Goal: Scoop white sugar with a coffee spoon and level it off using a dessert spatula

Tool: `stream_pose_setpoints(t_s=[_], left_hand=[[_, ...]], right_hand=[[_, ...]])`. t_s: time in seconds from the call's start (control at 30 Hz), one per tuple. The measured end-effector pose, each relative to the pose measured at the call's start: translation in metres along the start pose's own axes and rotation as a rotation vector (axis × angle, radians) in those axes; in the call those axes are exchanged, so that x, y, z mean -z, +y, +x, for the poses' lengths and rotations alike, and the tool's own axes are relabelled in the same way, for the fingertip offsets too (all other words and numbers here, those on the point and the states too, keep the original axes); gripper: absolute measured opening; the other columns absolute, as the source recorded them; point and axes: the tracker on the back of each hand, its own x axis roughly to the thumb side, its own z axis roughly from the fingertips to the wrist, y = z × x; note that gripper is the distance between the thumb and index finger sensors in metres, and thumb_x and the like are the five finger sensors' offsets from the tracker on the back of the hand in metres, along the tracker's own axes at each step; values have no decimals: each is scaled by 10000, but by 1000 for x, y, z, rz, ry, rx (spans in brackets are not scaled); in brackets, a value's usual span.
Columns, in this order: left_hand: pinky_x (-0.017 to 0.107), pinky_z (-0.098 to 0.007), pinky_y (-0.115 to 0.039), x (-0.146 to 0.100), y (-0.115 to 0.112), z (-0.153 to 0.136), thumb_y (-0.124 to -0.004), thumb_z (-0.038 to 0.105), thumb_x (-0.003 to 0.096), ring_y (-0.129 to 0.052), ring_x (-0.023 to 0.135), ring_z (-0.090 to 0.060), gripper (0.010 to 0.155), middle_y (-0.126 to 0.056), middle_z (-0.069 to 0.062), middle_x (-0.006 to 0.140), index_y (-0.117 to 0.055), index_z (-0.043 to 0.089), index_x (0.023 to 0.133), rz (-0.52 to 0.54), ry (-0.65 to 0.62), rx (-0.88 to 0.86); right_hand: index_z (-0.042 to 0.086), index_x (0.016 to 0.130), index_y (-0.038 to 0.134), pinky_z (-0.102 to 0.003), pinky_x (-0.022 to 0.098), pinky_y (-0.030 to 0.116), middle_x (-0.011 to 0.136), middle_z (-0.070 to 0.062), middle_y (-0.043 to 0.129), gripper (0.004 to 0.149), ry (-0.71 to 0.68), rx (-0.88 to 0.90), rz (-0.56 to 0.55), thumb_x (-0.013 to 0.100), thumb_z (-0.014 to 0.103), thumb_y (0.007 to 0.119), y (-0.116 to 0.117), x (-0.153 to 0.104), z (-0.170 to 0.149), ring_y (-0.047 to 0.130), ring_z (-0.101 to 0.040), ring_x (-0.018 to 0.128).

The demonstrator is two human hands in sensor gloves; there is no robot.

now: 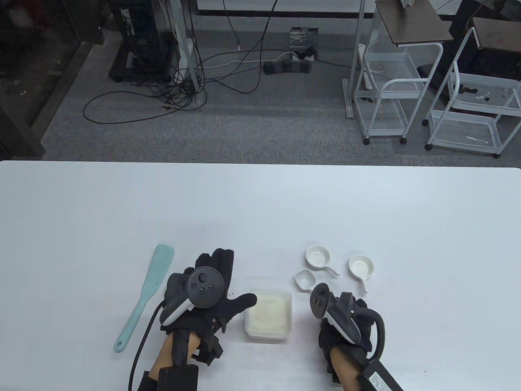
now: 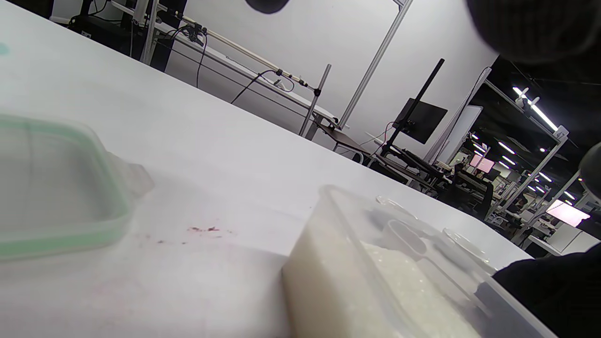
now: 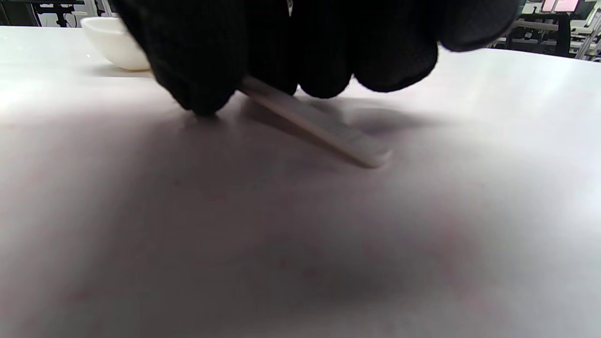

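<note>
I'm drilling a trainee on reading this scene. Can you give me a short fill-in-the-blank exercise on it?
1. The mint dessert spatula lies on the table to the ____ of the left hand.
2. The clear tub between the hands holds white ____.
3. The right hand grips a white spoon's ____.
4. Above the right hand lie ____ white spoons.

Missing words: left; sugar; handle; three
</note>
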Motion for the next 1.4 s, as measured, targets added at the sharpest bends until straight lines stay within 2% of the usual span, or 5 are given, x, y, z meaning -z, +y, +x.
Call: stream_pose_setpoints(t_s=[0.33, 0.47, 0.83, 1.17, 1.4], left_hand=[[680, -810, -318, 0, 0, 0, -672, 754, 352, -311, 1066, -615, 1117, -263, -209, 1236, -209, 128, 1152, -6, 3, 5], [680, -810, -315, 0, 1, 0, -674, 749, 359, -305, 1067, -613, 1108, -262, -212, 1235, -212, 128, 1152, -15, 7, 3], [678, -812, -313, -1, 1, 0, -669, 755, 350, -303, 1067, -614, 1116, -261, -215, 1235, -214, 127, 1153, -17, 9, 8], [678, -812, -310, -1, 1, 0, -668, 756, 349, -303, 1066, -616, 1117, -262, -210, 1236, -214, 128, 1153, -18, 11, 5], [677, -814, -307, -1, 0, 0, -665, 754, 352, -301, 1066, -616, 1112, -262, -215, 1236, -214, 128, 1153, -20, 13, 8]], right_hand=[[143, 818, 827, -649, 581, 686, 860, -192, 826, 416, -25, 51, -19, 435, 298, 866, -2, 0, -1, 821, -463, 746], [117, 808, 821, -708, 595, 656, 829, -198, 854, 415, -70, 138, 12, 442, 305, 862, -14, -4, -4, 849, -487, 766], [106, 789, 861, -681, 579, 705, 743, -210, 951, 412, -136, 422, -101, 429, 307, 871, -62, -22, -30, 984, -428, 642], [103, 794, 851, -688, 583, 691, 716, -207, 961, 414, -139, 471, -128, 433, 305, 863, -69, -26, -34, 998, -414, 606], [105, 796, 848, -647, 559, 743, 623, -195, 969, 414, -153, 560, -205, 428, 294, 870, -79, -30, -40, 1042, -288, 434]])
